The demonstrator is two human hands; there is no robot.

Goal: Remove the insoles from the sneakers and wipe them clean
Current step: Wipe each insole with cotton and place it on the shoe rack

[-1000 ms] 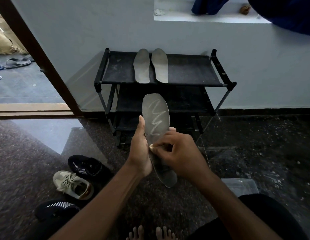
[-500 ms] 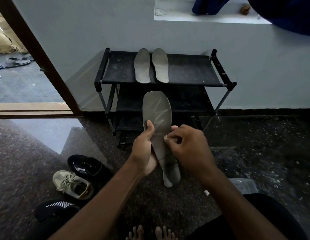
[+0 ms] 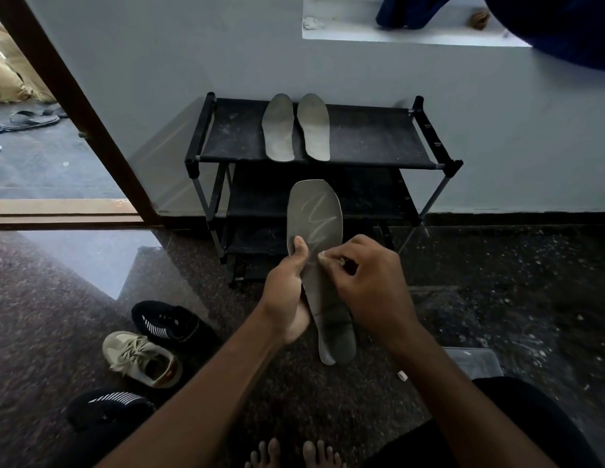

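1. Down at the bottom edge, bare toes (image 3: 294, 454) are peeking into frame on the speckled floor (image 3: 497, 282).
2. At lower left, three sneakers are sitting close together: the near black sneaker (image 3: 112, 403), the beige sneaker (image 3: 139, 359) with its opening facing up, and the far black sneaker (image 3: 172, 322) just above it.
3. At centre frame, the left hand (image 3: 287, 298) is gripping the held insole (image 3: 316, 211) from its left edge, thumb lying across the grey face and palm wrapping underneath.
4. The right hand (image 3: 372, 282) is working from the opposite side, fingers curled, thumb tip pressing on the insole's face at mid-length and pinching its right edge.
5. The insole itself is standing nearly upright between both hands. Its toe, with a pale zigzag streak, is rising above them and its heel is hanging below the wrists.
6. Beyond, the black shoe rack (image 3: 361, 143) is standing against the wall, carrying the left rack insole (image 3: 278, 128) and the right rack insole (image 3: 313, 126) side by side on its top shelf.
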